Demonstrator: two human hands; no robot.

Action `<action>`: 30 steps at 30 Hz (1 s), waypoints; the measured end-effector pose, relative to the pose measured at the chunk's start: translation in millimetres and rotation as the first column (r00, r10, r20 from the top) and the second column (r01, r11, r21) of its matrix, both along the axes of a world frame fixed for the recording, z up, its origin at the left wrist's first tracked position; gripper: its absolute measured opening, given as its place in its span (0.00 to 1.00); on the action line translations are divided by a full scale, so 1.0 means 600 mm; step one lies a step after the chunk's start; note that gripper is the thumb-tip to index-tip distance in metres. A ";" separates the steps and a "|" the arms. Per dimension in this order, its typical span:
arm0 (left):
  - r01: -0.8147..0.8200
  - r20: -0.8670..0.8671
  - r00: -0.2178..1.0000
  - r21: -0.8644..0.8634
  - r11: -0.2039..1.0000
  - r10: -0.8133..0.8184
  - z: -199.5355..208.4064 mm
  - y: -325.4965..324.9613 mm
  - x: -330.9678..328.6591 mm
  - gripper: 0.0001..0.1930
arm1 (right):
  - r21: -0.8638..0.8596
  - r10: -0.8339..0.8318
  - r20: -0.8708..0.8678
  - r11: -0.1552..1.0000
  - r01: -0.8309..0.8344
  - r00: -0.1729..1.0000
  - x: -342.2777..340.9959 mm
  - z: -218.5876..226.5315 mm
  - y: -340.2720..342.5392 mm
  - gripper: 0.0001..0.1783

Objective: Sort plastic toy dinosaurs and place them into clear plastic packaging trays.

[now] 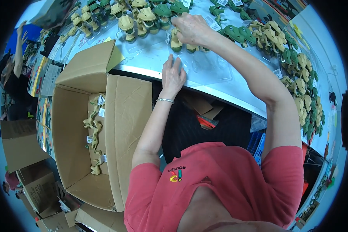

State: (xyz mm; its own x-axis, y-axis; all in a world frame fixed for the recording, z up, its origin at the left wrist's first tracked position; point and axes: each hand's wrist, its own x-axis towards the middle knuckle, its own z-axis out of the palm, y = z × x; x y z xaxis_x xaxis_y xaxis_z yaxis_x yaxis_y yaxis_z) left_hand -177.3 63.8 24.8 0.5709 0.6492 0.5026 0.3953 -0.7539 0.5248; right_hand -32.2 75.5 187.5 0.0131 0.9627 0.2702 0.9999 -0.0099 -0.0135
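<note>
My right hand [192, 29] reaches over the work table with its fingers curled round a beige toy dinosaur [176, 41]; a white tag hangs beside it. Part of the toy is hidden under the hand. My left hand [173, 75] lies at the table's front edge, fingers stretched out and holding nothing, just short of that toy. Clear plastic packaging [210, 66] lies on the table to the right of my left hand. Beyond both hands stand rows of beige toy dinosaurs [146, 17] and green toy dinosaurs [163, 11].
An open cardboard box [71, 135] stands to my left, with several tagged beige toys [95, 131] inside. More green and beige toys [303, 96] are heaped along the table's right side. Another person [17, 77] works at the far left, arm raised. More cartons [39, 185] stand lower left.
</note>
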 end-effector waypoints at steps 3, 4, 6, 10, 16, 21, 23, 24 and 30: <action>-0.045 -0.078 0.996 -0.051 0.998 0.041 0.023 -0.002 0.012 0.29 | 0.075 0.078 -0.006 0.994 -0.077 0.997 0.008 -0.010 -0.006 0.14; -0.077 -0.142 0.988 -0.067 0.995 0.067 0.032 -0.003 0.017 0.32 | 0.016 0.044 -0.020 0.999 -0.043 0.999 0.007 -0.010 -0.010 0.14; -0.094 -0.244 0.967 -0.059 0.994 0.077 0.045 0.000 0.026 0.34 | -0.042 0.010 -0.037 0.999 -0.011 0.999 -0.009 0.002 -0.018 0.13; -0.103 -0.314 0.946 -0.036 0.994 0.087 0.035 0.007 0.033 0.37 | -0.151 0.019 -0.042 0.988 -0.025 0.999 -0.012 0.020 -0.017 0.14; -0.115 -0.320 0.942 -0.018 0.993 0.104 0.034 0.012 0.039 0.40 | -0.225 0.053 -0.009 0.973 -0.054 0.999 -0.007 0.028 -0.010 0.16; -0.108 -0.351 0.932 -0.045 0.993 0.085 0.038 0.014 0.040 0.40 | -0.269 0.066 -0.036 0.960 -0.074 0.997 0.010 0.026 0.012 0.17; -0.097 -0.370 0.927 -0.074 0.992 0.063 0.038 0.015 0.043 0.40 | -0.437 0.032 -0.049 0.898 -0.050 0.998 0.021 0.035 0.029 0.17; -0.081 -0.319 0.946 -0.079 0.994 0.051 0.034 0.017 0.043 0.39 | -0.438 0.026 -0.052 0.898 -0.046 0.998 0.020 0.029 0.031 0.17; -0.097 -0.348 0.935 -0.081 0.992 0.064 0.031 0.012 0.037 0.37 | -0.428 0.047 0.009 0.903 -0.038 0.999 -0.046 0.031 0.019 0.16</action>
